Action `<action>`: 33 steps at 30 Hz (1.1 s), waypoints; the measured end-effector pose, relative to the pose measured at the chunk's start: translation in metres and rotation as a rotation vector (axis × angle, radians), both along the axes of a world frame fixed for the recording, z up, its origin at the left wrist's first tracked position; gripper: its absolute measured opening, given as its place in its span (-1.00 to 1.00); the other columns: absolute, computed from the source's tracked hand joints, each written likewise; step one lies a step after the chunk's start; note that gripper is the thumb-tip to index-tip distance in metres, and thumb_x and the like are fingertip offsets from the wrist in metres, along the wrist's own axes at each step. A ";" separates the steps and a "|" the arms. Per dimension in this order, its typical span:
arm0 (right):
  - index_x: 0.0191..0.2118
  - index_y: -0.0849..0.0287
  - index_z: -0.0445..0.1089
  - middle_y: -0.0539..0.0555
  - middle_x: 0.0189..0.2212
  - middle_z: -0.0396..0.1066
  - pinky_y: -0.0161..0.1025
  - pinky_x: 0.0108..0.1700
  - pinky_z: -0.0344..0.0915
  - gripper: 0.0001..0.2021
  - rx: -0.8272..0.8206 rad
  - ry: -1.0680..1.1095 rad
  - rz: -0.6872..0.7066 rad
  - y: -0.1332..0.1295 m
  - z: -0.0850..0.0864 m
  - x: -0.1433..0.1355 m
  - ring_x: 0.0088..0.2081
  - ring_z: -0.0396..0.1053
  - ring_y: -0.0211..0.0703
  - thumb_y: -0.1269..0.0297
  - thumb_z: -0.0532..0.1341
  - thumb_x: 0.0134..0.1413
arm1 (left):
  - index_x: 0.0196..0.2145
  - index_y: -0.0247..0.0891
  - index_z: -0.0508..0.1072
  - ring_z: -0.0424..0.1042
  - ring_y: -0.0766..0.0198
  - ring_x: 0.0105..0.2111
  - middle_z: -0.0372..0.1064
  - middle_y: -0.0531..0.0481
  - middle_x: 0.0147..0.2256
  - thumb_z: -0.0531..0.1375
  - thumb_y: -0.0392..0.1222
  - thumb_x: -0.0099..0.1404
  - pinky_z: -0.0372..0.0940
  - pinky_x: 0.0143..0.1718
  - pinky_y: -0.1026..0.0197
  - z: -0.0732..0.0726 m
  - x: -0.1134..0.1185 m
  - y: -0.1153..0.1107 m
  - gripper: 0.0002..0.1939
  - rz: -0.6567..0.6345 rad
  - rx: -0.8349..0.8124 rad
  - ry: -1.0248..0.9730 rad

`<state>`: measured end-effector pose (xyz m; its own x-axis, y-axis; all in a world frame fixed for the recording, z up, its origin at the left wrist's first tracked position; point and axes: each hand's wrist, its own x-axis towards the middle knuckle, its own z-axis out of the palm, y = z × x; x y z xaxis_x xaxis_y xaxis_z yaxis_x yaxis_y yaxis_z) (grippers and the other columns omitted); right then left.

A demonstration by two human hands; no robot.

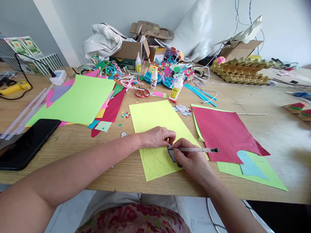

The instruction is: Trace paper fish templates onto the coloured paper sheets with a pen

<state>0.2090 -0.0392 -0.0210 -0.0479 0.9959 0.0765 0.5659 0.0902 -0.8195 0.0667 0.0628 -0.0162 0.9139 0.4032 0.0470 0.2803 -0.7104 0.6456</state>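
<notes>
A sheet of yellow paper (155, 120) lies at a slant in front of me, with fish-like outlines drawn near its lower edge. My right hand (191, 159) grips a pale-barrelled pencil (199, 150), its tip low over the sheet. Beneath that hand a dark grey paper cutout (172, 155) shows in part; the rest is hidden. The curled fingers of my left hand (158, 136) are pressed together at the cutout's upper end, holding it against the yellow sheet.
Red paper (222, 129) overlaps green sheets on the right. Left are stacked coloured papers (76, 99) and a black phone (25, 143). Behind stand glue bottles (176, 88), red-handled scissors (142, 92), fish cutouts (183, 109), craft pieces and egg cartons (240, 72).
</notes>
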 end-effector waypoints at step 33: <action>-0.46 0.13 0.22 -0.05 -0.58 0.26 -0.33 -0.53 0.06 -0.94 0.030 -0.036 0.031 -0.003 0.006 -0.001 -0.53 0.17 -0.27 0.39 0.04 -0.06 | -0.42 -0.29 0.30 0.27 0.34 -0.35 0.32 0.09 -0.40 0.20 -0.36 0.16 0.11 -0.31 0.33 -0.002 -0.003 -0.001 -0.90 -0.016 0.069 -0.002</action>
